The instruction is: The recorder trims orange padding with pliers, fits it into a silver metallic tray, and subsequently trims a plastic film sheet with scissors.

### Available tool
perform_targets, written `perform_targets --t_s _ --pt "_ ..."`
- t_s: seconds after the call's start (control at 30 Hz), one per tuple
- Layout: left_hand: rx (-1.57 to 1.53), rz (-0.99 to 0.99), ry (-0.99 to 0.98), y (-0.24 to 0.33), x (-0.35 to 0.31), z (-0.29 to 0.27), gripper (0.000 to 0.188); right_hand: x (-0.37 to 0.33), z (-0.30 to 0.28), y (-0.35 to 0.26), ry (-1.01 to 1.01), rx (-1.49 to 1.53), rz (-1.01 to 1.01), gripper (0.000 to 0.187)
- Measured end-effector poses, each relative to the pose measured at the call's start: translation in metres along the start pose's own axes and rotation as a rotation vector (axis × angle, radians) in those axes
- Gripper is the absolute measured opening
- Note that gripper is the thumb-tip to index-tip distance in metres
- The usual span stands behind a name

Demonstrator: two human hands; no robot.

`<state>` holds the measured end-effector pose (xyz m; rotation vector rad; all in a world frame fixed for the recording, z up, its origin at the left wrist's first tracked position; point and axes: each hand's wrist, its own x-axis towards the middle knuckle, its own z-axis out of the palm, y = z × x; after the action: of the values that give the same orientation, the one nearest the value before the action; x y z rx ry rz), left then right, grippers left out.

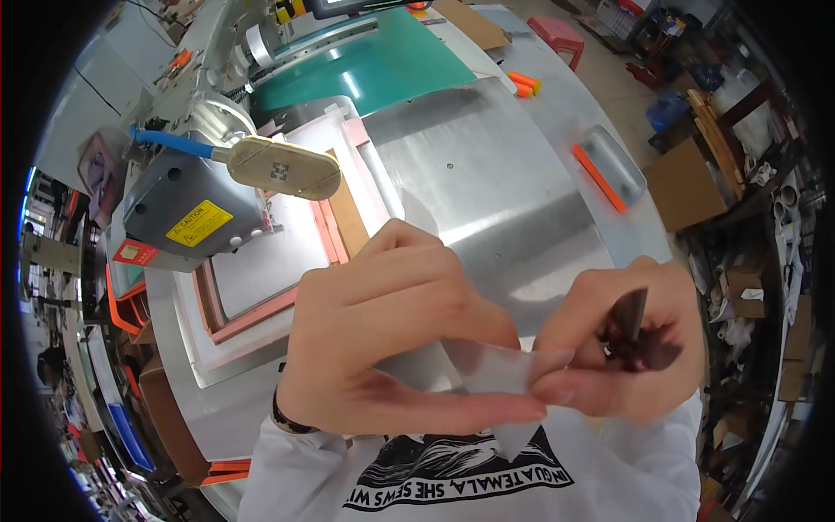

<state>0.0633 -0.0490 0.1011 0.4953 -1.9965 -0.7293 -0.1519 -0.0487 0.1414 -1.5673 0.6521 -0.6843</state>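
In front of my chest, both hands are raised close together around a small piece of translucent film (pixel 497 369). My left hand (pixel 383 335) curls about its left part, thumb below and forefinger above; the exact contact is hidden. The thumb and forefinger of my right hand (pixel 622 339) pinch the film's right end. Inside my right palm, the curled fingers also keep a dark, reddish tool with blade-like ends (pixel 633 326), perhaps small scissors; most of it is covered by the fingers.
Left of my hands is a pink-edged frame (pixel 252 317) on a white board, below a grey machine head (pixel 196 209) and a flat tan paddle (pixel 287 168). A metal plate (pixel 470 165) and green sheet (pixel 374 65) lie beyond. At right, an orange-edged strip (pixel 600 177) leans on a clear tray (pixel 616 161).
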Motion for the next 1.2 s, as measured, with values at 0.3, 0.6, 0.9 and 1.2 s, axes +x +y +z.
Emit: perform_targets --t_s 0.3,0.6,0.9,1.2 --pt "-0.167 0.031 0.242 -0.012 0.005 0.027 0.025 -0.012 -0.008 0.002 0.012 0.117 0.122 0.023" --pt "-0.168 0.014 0.108 0.000 0.001 0.015 0.026 -0.020 -0.027 -0.019 -0.369 -0.137 0.282 0.045" --pt "-0.105 0.005 0.131 -0.003 -0.003 0.018 0.033 -0.024 -0.020 -0.028 -0.365 -0.428 0.306 0.039" --pt "-0.012 -0.022 0.195 0.001 -0.004 0.020 0.036 -0.022 -0.018 -0.025 -0.339 -0.428 0.288 0.039"
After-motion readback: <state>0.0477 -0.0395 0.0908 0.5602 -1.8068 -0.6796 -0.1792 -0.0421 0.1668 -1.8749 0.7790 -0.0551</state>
